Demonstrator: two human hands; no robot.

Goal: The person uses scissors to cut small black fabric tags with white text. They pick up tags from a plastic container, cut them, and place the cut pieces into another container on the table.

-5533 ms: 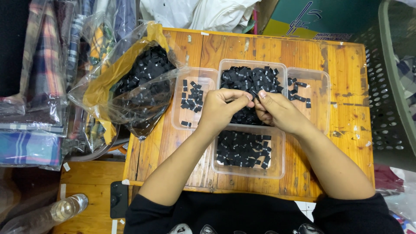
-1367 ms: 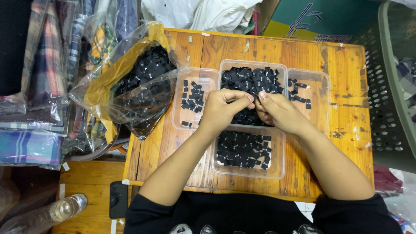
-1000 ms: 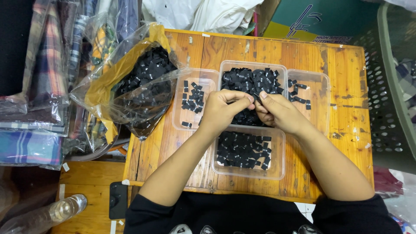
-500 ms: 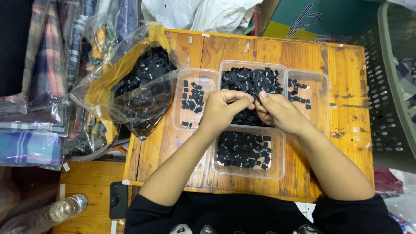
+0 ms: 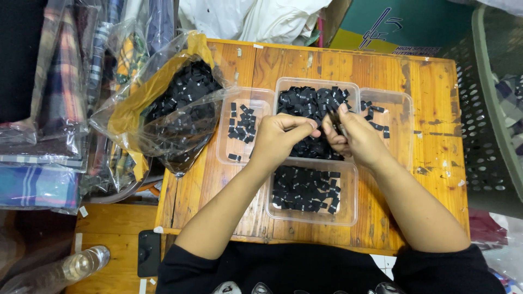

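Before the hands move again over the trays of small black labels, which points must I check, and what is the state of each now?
1. Both hands over the middle tray: ok; left hand and right hand meet there.
2. A black label held by the right hand: ok.
3. Left hand holds something: cannot tell.
4. Near tray has labels inside: ok.
5. Left tray and right tray have free room: ok.
6. Plastic bag of labels stays open on the table: ok.

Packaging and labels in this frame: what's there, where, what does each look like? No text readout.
Clear plastic bag with yellow lining: left on table, open, full of small black fabric labels.
Four clear plastic trays: mid-table, rectangular, holding black labels.
Left hand and right hand: over the middle tray, pinching labels.
Teal-and-yellow cardboard box: behind table.
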